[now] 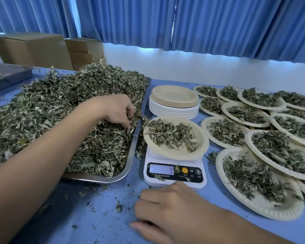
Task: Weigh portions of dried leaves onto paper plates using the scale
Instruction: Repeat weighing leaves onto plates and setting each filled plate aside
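A steel tray [127, 173] heaped with dried leaves [60, 106] sits left on a blue table [104, 208]; leaf-filled paper plates [261, 205] spread right. Between them, a white digital scale [192, 170] carries a partly filled paper plate [198, 136]. The left hand [116, 110] pinches leaves at the tray's edge; the right hand [169, 206] rests loosely curled and empty before the scale.

The left hand [116, 110] pinches dried leaves [60, 111] in the steel tray [132, 152]. The right hand [167, 210] rests on the counter [95, 208], loosely curled, the scale [192, 173] just beyond it carrying a leaf-filled paper plate [200, 138].
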Action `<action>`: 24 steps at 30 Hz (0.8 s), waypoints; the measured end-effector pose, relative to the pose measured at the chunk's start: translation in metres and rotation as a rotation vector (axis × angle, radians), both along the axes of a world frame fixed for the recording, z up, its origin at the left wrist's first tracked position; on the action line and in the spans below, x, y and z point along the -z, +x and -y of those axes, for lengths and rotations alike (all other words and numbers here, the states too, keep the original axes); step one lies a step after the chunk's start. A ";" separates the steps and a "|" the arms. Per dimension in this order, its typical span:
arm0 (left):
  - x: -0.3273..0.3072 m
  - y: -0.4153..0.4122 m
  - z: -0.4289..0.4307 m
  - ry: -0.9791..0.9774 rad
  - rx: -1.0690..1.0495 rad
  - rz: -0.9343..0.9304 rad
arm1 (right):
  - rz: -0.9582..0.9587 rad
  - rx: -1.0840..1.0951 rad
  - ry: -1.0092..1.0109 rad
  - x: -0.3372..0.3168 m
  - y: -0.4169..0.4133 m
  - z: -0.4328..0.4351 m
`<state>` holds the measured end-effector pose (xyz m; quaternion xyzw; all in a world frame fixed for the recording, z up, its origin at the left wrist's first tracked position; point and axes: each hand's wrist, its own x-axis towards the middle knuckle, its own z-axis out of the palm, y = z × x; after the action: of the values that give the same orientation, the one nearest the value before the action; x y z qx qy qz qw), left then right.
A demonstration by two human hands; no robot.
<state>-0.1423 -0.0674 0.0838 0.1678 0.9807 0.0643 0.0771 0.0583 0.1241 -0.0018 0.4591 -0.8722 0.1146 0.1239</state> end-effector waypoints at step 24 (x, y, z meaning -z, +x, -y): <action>0.005 0.032 -0.067 0.435 0.102 -0.083 | 0.374 1.046 -0.295 -0.091 -0.113 -0.119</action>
<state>-0.1101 -0.0006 0.0783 0.2321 0.9364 0.2632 0.0018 -0.0544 0.2426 0.0892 -0.0838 -0.9651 0.2379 0.0705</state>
